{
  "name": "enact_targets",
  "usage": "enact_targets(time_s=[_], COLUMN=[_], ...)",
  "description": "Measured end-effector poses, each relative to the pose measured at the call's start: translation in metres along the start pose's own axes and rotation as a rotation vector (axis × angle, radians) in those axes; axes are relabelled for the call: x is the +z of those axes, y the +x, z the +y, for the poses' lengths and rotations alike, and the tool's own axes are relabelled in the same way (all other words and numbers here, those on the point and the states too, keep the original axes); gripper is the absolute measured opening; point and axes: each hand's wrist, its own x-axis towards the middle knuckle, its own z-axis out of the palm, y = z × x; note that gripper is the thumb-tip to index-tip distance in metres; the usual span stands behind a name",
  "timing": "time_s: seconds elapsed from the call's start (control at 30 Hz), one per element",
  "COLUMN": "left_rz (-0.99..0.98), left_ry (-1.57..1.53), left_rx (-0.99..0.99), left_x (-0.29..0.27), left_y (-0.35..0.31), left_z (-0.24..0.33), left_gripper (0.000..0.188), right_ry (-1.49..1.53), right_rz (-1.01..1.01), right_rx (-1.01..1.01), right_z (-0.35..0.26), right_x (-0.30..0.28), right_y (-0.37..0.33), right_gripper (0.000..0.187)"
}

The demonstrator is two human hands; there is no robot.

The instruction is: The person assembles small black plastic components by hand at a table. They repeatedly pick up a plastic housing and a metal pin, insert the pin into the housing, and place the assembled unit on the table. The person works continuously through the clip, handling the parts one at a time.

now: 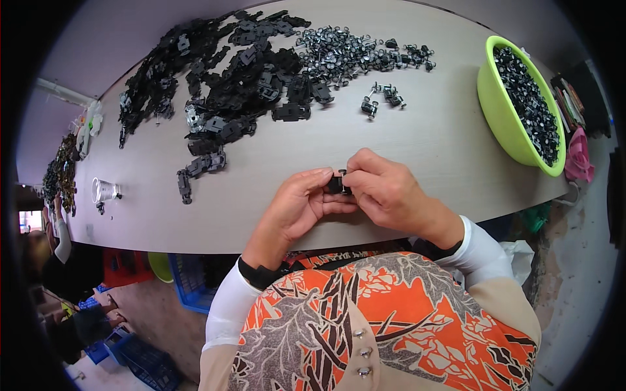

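Over the near part of the table, my left hand (297, 205) holds a small black toy-car chassis (334, 185) between thumb and fingers. My right hand (390, 194) meets it from the right, thumb and forefinger pinched on a wheel axle (343, 174) at the chassis's right end. The fingertips partly hide how the two parts join. Ahead and to the left spreads a large heap of black and dark grey chassis (244, 91). Beside that heap lies a pile of wheel axles (339, 57) with shiny wheel faces, and a few loose wheel axles (385, 98) sit nearer.
A lime-green basin (486, 98) full of wheel axles stands at the right table edge. At the left is a clear plastic cup (103, 189). Another person's arm (63, 240) reaches toward parts at far left. A blue crate (186, 283) sits below the table edge.
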Motion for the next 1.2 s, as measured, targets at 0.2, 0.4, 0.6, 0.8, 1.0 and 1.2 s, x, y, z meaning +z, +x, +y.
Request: enact_targets(time_s=[0.2, 0.4, 0.6, 0.8, 1.0, 1.2], left_rz=[0.037, 0.077, 0.126, 0.116, 0.261, 0.459], left_ry=[0.04, 0.177, 0.28, 0.225, 0.406, 0.45], left_rx=[0.023, 0.081, 0.161, 0.127, 0.205, 0.454], left_x=[0.003, 0.006, 0.01, 0.009, 0.006, -0.002], left_y=[-0.008, -0.008, -0.009, -0.016, -0.025, -0.086], left_z=[-0.001, -0.006, -0.015, -0.012, -0.01, 0.007], left_gripper=[0.028, 0.029, 0.027, 0.019, 0.024, 0.025], right_ry=[-0.046, 0.01, 0.024, 0.074, 0.144, 0.238], right_rz=[-0.036, -0.038, -0.033, -0.029, -0.15, -0.08], right_rx=[0.009, 0.014, 0.054, 0.098, -0.022, 0.056], right_z=[0.002, 0.0, -0.002, -0.005, -0.012, -0.006], right_x=[0.008, 0.009, 0.015, 0.02, 0.03, 0.01], right_y=[-0.005, -0.004, -0.004, -0.006, 0.004, 0.02], right_gripper=[0.015, 0.015, 0.013, 0.031, 0.052, 0.036])
